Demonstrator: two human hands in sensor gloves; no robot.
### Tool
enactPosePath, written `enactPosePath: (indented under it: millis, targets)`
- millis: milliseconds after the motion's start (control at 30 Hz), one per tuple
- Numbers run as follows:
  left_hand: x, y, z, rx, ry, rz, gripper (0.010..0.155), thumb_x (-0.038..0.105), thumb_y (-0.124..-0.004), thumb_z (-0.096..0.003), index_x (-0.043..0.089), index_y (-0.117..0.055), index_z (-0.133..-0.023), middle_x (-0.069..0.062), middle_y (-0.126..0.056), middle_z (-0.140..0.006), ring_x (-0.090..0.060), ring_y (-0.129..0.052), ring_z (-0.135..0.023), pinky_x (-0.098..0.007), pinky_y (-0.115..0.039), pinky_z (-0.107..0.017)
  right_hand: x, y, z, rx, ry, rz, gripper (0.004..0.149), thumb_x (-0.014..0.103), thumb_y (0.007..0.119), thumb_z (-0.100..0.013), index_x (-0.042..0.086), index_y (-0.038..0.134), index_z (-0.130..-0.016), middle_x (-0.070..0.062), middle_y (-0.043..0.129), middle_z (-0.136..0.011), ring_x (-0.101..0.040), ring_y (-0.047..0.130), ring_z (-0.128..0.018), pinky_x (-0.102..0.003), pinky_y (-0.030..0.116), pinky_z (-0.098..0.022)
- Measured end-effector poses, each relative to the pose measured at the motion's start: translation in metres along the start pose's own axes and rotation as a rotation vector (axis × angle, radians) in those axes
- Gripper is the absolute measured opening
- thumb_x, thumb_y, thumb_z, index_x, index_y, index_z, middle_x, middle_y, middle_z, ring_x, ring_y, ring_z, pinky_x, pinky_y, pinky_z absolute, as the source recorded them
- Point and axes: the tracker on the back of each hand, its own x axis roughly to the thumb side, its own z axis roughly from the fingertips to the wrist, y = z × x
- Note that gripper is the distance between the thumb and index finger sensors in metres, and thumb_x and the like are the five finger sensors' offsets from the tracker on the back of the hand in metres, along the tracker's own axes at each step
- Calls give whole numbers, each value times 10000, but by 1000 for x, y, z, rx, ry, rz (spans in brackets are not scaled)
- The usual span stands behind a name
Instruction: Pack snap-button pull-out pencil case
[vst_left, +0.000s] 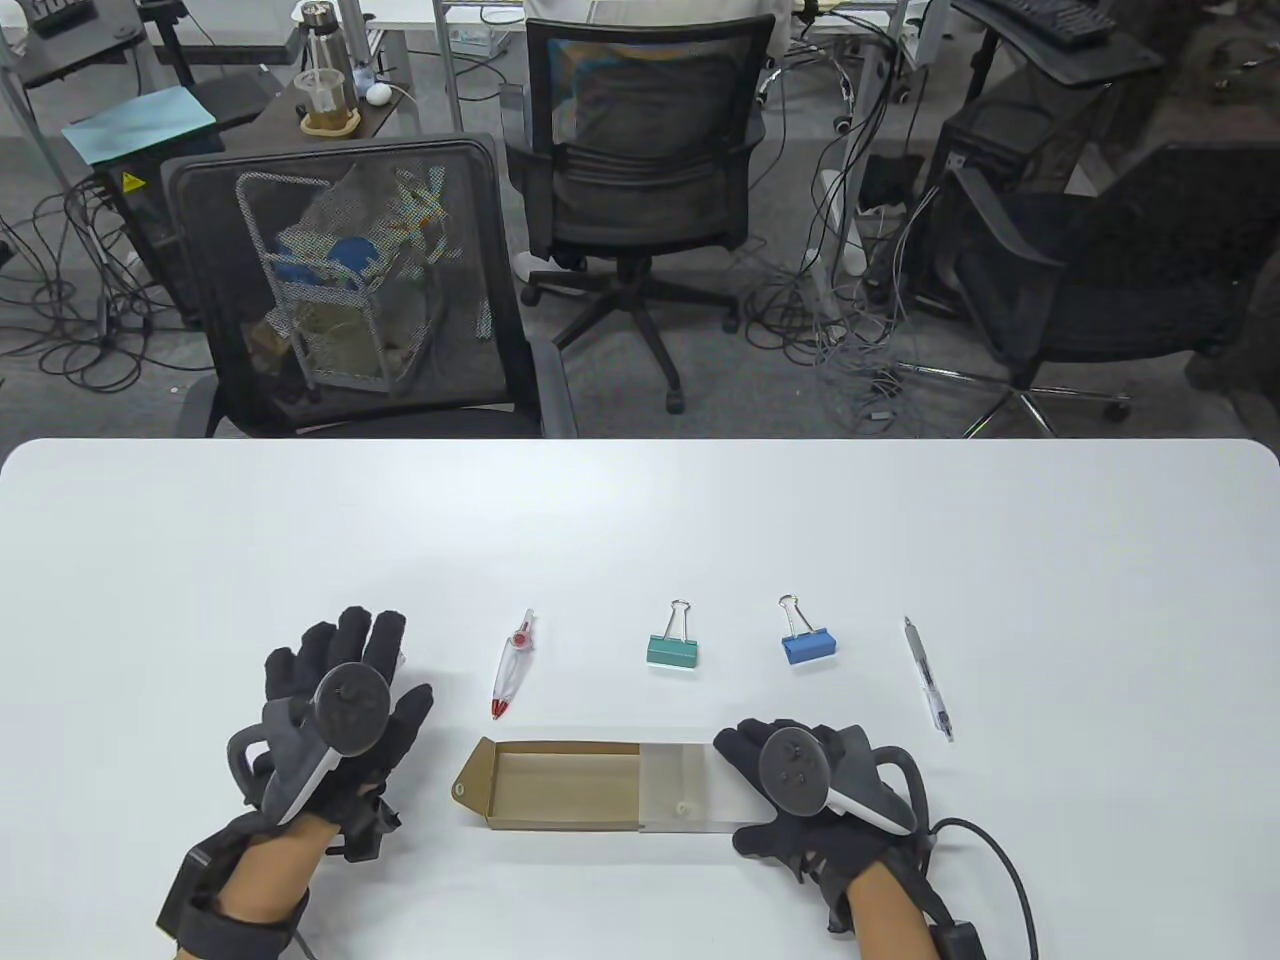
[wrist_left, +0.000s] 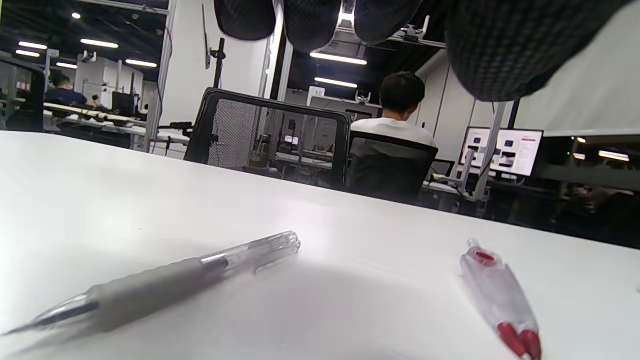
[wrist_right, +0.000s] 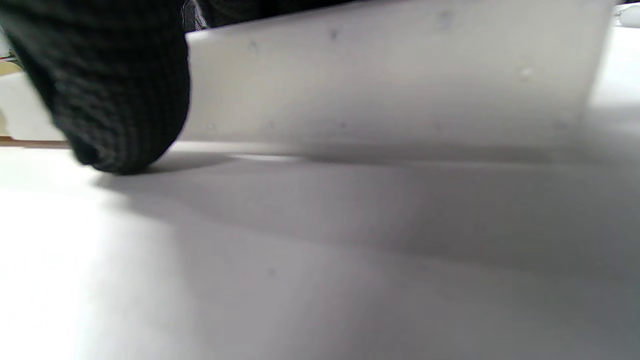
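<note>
Here, pencil case (vst_left: 590, 787) between hands, right hand (vst_left: 815, 790) gripping

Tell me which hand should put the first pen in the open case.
Left. The left hand hovers free over a grey pen, and the red pen lies just beside it. The right hand is busy holding the case's sleeve steady, with the brown tray pulled out.

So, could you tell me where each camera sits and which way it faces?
Table view: overhead, facing down; left hand, right hand, pencil case.
Left wrist view: low over the table, facing outward; fingertips on top, grey pen.
Right wrist view: at tabletop height, facing the case's frosted sleeve.
Shared: red-tipped pen.
</note>
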Motion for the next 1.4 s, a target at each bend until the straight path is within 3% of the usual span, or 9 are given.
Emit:
enactPosePath:
  millis: [100, 333, 433, 567, 733, 967, 1133, 1400]
  targets:
    - [-3, -7, 4, -3, -7, -33, 879, 655, -800, -353, 509, -362, -1101, 118, -338, -1244, -294, -357, -1219, -629, -264, -866, 0, 0, 0, -1, 0, 8, 882, 583, 905, -299, 472, 431, -1035, 166, 484, -1170, -227, 536, -1079, -540, 419, -801]
    - [-5, -7, 9, 6, -12, -50, 882, 656, -802, -349, 505, -368, -1101, 120, -342, -1245, -290, -337, -1223, -633, -249, -865, 1, -6, 3, 6, -6, -11, 912, 611, 907, -280, 444, 437, -1045, 130, 475, -1182, -265, 515, -1086, -561, 408, -794]
    - [-6, -7, 11, 11, -16, -53, 881, 657, -804, -348, 504, -374, -1101, 120, -350, -1244, -291, -336, -1223, -633, -250, -864, 1, -21, 8, -71, -11, -101, 918, 629, 886, -297, 411, 429, -1061, 90, 459, -1192, -297, 504, -1083, -578, 416, -782]
    - [-5, -6, 13, 23, -21, -63, 883, 658, -805, -346, 502, -376, -1102, 118, -353, -1243, -291, -335, -1223, -635, -249, -862, -1, -48, 3, -251, 152, -109, 878, 654, 836, -337, 371, 448, -1073, 44, 501, -1187, -315, 589, -1056, -555, 520, -760]
    - [-5, -6, 15, 27, -22, -80, 883, 660, -805, -346, 504, -377, -1101, 118, -353, -1244, -289, -328, -1224, -635, -243, -862, -5, -72, -26, -344, 462, 11, 860, 660, 829, -333, 366, 486, -1065, 37, 548, -1177, -306, 630, -1047, -542, 549, -763]
    - [-6, -5, 15, 16, -18, -77, 884, 660, -805, -345, 502, -378, -1102, 118, -352, -1244, -291, -327, -1223, -636, -238, -861, -20, -79, -80, -232, 761, 5, 848, 671, 836, -318, 414, 507, -1056, 92, 572, -1183, -262, 646, -1067, -514, 543, -804]
    - [-6, -5, 14, 8, -16, -77, 885, 660, -806, -344, 503, -377, -1102, 117, -350, -1244, -290, -323, -1224, -636, -235, -861, -32, -70, -104, -127, 863, 24, 837, 662, 855, -313, 399, 549, -1047, 80, 622, -1163, -261, 689, -1041, -507, 565, -793]
    - [-5, -5, 13, -4, -14, -84, 884, 660, -805, -345, 502, -378, -1102, 117, -352, -1244, -292, -323, -1222, -637, -233, -860, -40, -60, -120, -57, 925, 126, 823, 651, 859, -309, 386, 578, -1035, 77, 672, -1132, -255, 727, -1011, -505, 576, -784]
